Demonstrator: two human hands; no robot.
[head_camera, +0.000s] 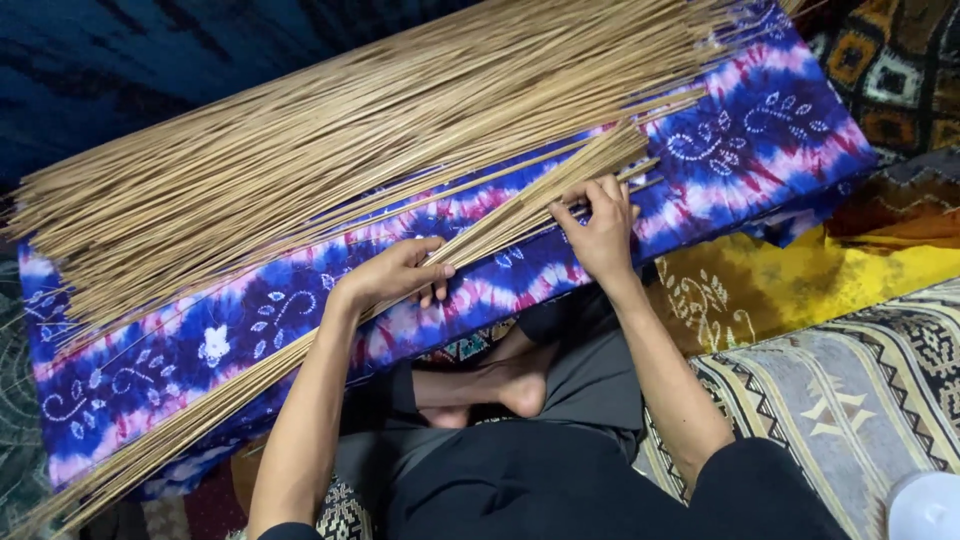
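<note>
Blue-patterned cloth (740, 130); thin tan sticks (500, 225).

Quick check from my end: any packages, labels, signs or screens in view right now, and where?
None that I can tell: no package, label, sign or screen shows.
Only a white rounded object, cut off at the bottom right corner on the patterned mat; its kind cannot be told.

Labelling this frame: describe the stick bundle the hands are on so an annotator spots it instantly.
Start at the blue, pink and white tie-dye cushion across the frame, with a big loose fan of thin tan sticks on top. The held bundle lies nearer the person, gripped by left hand and right hand: tight and diagonal, not spread.
</note>
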